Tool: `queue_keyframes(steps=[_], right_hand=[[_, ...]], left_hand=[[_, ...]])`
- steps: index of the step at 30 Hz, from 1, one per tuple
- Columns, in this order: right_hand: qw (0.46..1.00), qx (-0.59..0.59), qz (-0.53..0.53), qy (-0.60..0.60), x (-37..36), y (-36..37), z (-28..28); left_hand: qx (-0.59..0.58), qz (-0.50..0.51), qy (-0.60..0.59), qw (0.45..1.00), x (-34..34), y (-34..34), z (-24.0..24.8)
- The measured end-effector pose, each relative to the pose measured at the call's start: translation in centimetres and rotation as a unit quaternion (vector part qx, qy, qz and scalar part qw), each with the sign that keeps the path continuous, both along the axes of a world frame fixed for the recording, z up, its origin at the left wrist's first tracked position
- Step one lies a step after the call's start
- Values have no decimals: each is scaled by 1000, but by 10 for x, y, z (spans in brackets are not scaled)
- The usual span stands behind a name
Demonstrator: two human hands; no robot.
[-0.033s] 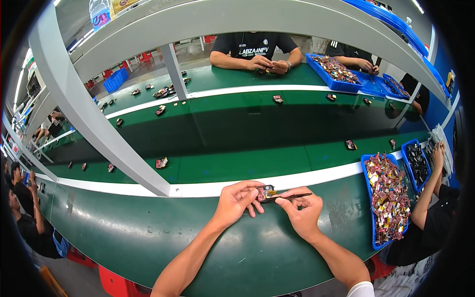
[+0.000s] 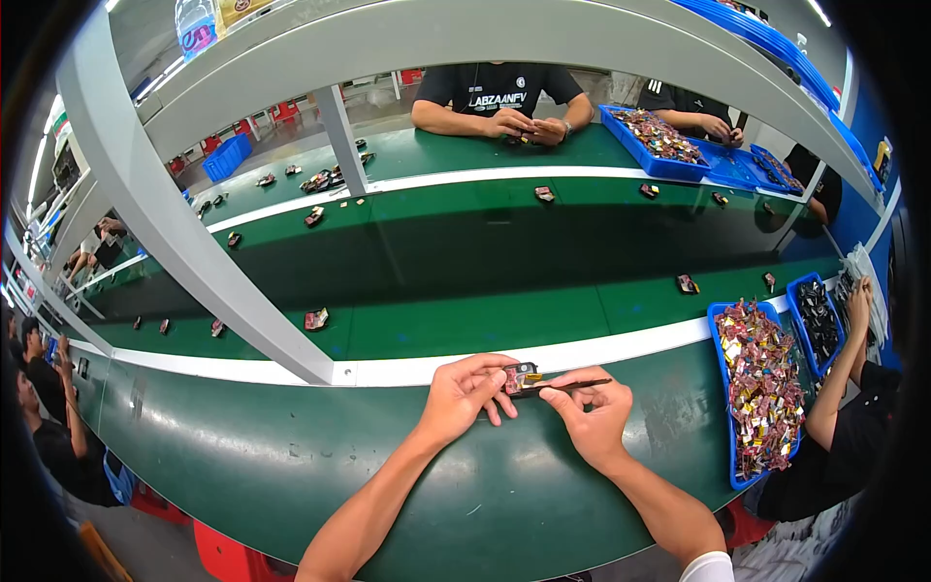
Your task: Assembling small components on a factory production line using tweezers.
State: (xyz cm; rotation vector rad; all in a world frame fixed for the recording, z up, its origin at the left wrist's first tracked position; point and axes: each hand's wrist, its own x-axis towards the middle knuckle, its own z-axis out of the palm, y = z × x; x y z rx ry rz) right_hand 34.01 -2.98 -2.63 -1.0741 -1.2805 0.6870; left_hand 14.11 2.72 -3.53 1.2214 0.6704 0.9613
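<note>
My left hand [image 2: 465, 396] holds a small black plastic housing [image 2: 525, 369] with a reddish circuit board and a bit of yellow inside it. Its thumb lies over the board's left end, hiding part of it. My right hand [image 2: 593, 412] pinches a pair of slim black tweezers [image 2: 582, 384] between thumb and fingers. They lie nearly level, with the tip at the housing's lower right edge. Exactly where the tip touches I cannot tell. Both hands are above the green worktable [image 2: 388, 485], close to its white far edge strip.
At right stands a blue tray [image 2: 720, 388] heaped with wired circuit boards; beyond it, another blue tray [image 2: 797, 315] holds black parts. A green conveyor belt [image 2: 465, 330] carries scattered housings past a grey post [image 2: 194, 194]. Co-workers sit across the belt and on both sides.
</note>
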Motion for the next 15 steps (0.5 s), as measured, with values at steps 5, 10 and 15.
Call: queue_keyframes(steps=[5,10,15], right_hand=[[999,10,-14,-31,0,0,-2],[999,24,-19,-45,0,0,-5],[998,24,-22,-56,-1,-1,-3]], left_hand=[[-6,-2,-7,1000,-1,0,-1],[-6,-7,-6,1000,-1,0,-1],[-8,-7,0,1000,-2,-1,0]])
